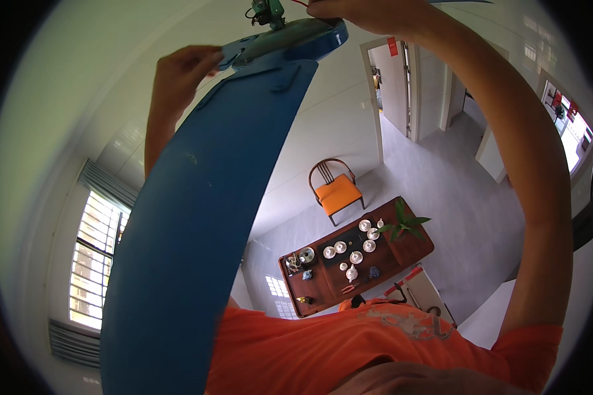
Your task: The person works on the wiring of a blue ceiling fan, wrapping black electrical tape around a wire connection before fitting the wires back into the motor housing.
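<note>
A blue ceiling fan fills the upper left, its motor housing [296, 42] hanging below a green metal mount with wires [268, 12]. One long blue fan blade [188, 197] runs down towards me and covers part of my left arm. Fingers and thumb of my left hand [190, 69] pinch a blue blade bracket [233, 52] at the housing's left side. On the opposite side, my right hand [363, 12] is at the top of the housing, partly cut off by the picture's edge. A red wire [300, 3] reaches its fingertips; their grip is unclear.
Far below stands a wooden tea table [321, 291] with teaware [356, 257], red-handled pliers [350, 288] and a green plant [402, 224]. An orange-seated chair [338, 194] is beside it. A barred window [91, 256] lies left, an open doorway [388, 89] upper right.
</note>
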Available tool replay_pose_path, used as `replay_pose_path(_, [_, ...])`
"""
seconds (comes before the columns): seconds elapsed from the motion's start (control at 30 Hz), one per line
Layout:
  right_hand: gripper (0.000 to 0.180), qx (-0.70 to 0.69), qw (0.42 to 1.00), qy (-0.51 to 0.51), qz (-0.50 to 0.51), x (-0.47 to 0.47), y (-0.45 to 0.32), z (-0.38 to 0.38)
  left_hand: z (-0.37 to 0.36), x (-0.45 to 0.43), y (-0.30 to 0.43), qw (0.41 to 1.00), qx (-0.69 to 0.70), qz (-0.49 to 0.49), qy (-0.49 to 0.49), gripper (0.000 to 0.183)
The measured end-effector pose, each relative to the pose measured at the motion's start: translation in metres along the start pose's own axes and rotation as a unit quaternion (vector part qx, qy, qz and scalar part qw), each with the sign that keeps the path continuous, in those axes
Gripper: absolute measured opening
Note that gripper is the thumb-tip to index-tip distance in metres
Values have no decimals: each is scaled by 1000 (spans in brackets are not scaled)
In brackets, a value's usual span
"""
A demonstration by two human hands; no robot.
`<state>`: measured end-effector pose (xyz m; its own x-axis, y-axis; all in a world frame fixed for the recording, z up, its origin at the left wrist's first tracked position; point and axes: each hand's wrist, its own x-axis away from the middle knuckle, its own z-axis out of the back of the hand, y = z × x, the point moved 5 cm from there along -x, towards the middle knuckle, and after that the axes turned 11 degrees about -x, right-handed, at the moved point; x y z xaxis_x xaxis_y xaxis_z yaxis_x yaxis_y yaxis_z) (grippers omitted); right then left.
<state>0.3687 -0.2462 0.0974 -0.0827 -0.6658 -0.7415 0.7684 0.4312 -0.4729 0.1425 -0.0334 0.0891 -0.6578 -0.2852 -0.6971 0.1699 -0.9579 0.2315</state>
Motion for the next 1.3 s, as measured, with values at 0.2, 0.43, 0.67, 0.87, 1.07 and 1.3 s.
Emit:
replay_pose_path(0.2, [19, -13, 998, 8, 57, -34, 17, -21, -23, -52, 1, 997, -34, -35, 56, 30])
replay_pose_path(0.43, [17, -113, 992, -23, -58, -56, 42, -38, -39, -80, -14, 997, 53, -55, -24, 29])
replay_pose_path(0.67, [16, -154, 983, -66, -78, -76, 60, -47, -46, -82, -19, 983, 184, -13, 2, 32])
replay_pose_path(0.87, [16, -154, 983, -52, -82, -86, 54, -58, -51, -79, -27, 954, 299, 21, -6, 34])
replay_pose_path(1.07, [16, -125, 990, -23, -57, -88, 53, -66, -56, -76, -31, 945, 326, 23, 1, 34])
replay_pose_path(1.3, [15, -91, 994, 35, 42, -91, 52, -61, -61, -77, -31, 934, 350, 74, 25, 33])
